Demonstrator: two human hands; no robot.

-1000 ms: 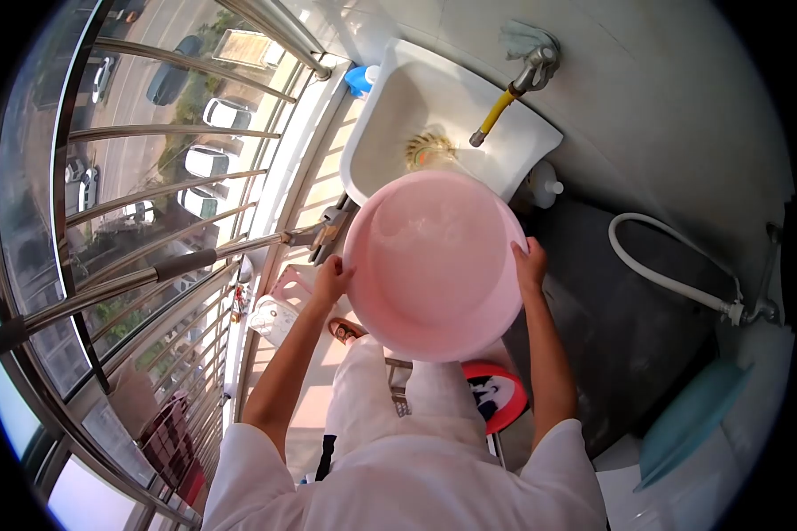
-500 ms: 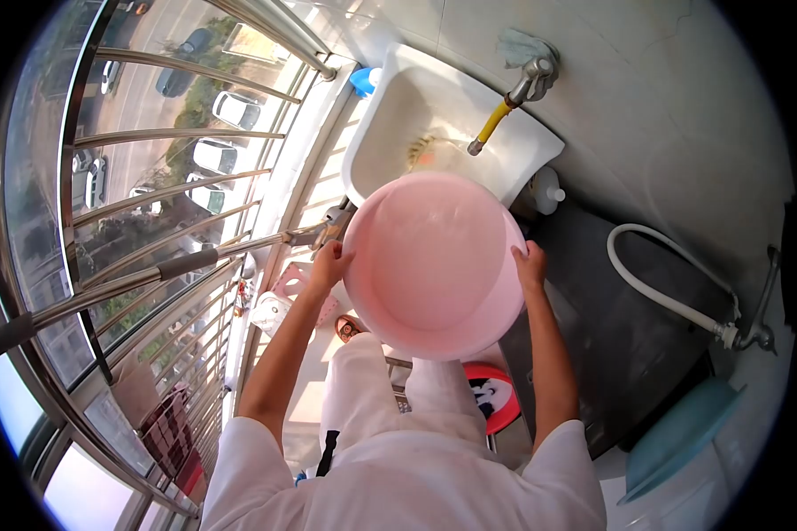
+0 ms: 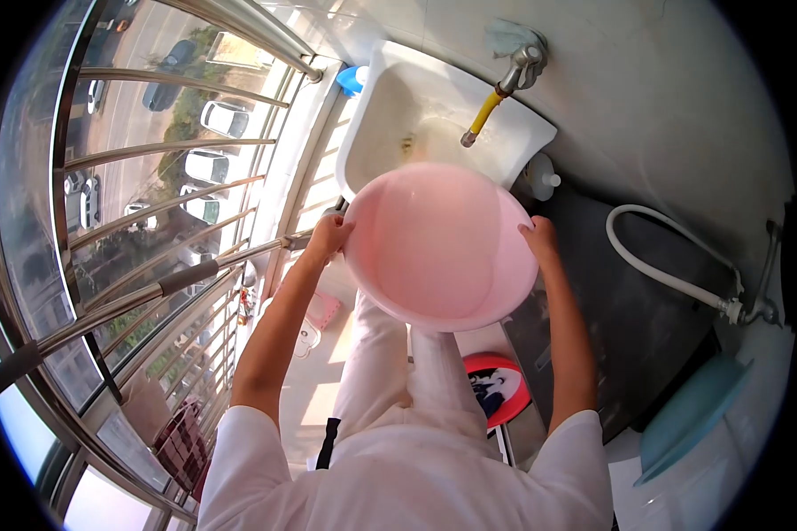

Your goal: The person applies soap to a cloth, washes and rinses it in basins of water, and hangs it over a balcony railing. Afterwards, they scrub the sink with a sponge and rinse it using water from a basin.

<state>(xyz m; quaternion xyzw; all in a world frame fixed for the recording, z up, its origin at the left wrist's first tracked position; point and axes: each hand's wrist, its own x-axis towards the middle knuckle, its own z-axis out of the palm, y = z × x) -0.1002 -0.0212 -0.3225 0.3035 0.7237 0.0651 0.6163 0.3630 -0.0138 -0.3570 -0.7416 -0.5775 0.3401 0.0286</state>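
A large round pink basin is held between my two hands, tilted toward the white sink. My left hand grips its left rim, and my right hand has hold of the right rim. Some pale liquid seems to lie inside the basin, though its depth is hard to tell. The basin's far edge overlaps the front of the sink. Above the sink's bowl hangs a yellow hose on a metal tap.
Metal railings line the left side. On the right are a dark counter, a white hose and a teal basin. A red basin with dark and white cloth stands low, beside my legs. A white bottle is beside the sink.
The pink basin and both hands have moved slightly up toward the sink, and the basin's tilt has changed. The view has shifted a little, showing more of the red basin.
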